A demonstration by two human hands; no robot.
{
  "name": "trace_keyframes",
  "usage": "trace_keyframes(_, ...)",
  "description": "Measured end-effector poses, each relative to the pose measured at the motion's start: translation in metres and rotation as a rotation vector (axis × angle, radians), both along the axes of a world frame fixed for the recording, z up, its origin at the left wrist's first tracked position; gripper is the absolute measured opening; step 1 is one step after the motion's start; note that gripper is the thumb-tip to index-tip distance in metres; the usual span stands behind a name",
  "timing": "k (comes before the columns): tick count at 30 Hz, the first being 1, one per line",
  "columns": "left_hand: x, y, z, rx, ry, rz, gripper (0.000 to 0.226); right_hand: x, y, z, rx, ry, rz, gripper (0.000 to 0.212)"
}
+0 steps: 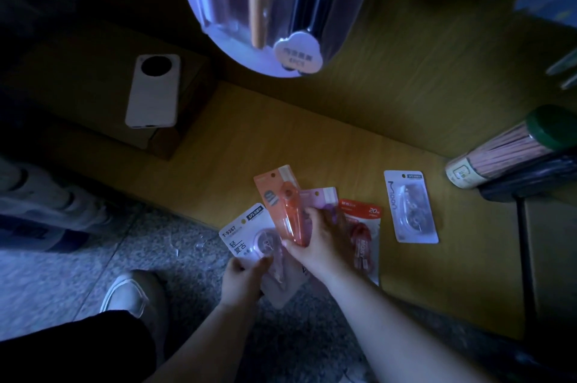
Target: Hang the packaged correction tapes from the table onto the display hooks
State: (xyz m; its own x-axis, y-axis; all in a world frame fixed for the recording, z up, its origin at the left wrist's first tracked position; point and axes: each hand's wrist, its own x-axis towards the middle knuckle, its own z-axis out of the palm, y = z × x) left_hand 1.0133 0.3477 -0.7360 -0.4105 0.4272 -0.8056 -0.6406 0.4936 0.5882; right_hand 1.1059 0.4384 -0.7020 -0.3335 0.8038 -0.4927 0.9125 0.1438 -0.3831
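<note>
Left hand low, just off the table edge, fingers and thumb curled round the lower end of a white T-9267 pack. More pale packs seem fanned beneath it; count unclear. Right hand just beside it, clamped on the bottom of an orange pack, which tilts up and leftward. A lilac pack shows behind the knuckles; cannot tell whether the fingers hold it too.

Two packs lie flat on the table: a red pack just right of the right hand, and a white Moon pack apart, further right. Hooks not in view (a clear hanging pack looms at top, its hook cut off).

Handling, judged:
- Each pack is light, a stiff card back with a clear moulded blister over the tape body.
- The blister is glossy and likely slick, so card edges give the surer pinch.
- Best hold is low on the card, leaving the punched hole at the top end free for the hook.
- Stacked packs will likely slide on one another.

Surroundings:
- The table is smooth yellow wood-grain.
- The floor is speckled grey stone.
- A white phone rests on a cardboard box.
- A bundle of thin sticks, green-capped, lies at right.
- Light is dim.
</note>
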Motion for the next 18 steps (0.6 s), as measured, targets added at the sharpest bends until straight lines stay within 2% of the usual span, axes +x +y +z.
trace_keyframes(2,-0.001,0.001,0.001,-0.02,0.051,-0.01,0.013,-0.009,0.001,-0.002,0.041,-0.075,-0.04,0.066)
trace_keyframes(4,0.0,0.002,0.005,-0.032,0.092,-0.013,0.018,-0.016,0.002,-0.004,0.079,-0.105,-0.043,0.057)
trace_keyframes(7,-0.004,-0.001,0.009,-0.052,0.158,0.008,0.022,-0.017,0.004,-0.005,0.085,-0.09,-0.08,0.046)
trace_keyframes(10,-0.011,-0.002,0.011,-0.08,0.213,0.008,0.01,-0.009,0.011,-0.005,0.073,-0.082,-0.145,0.039)
trace_keyframes(13,-0.014,-0.002,0.01,-0.103,0.219,0.006,0.019,-0.001,0.017,-0.008,0.019,0.001,-0.205,0.034)
trace_keyframes(18,-0.007,0.005,0.008,-0.082,0.194,0.036,0.018,-0.001,0.007,0.002,0.027,0.068,-0.061,0.025)
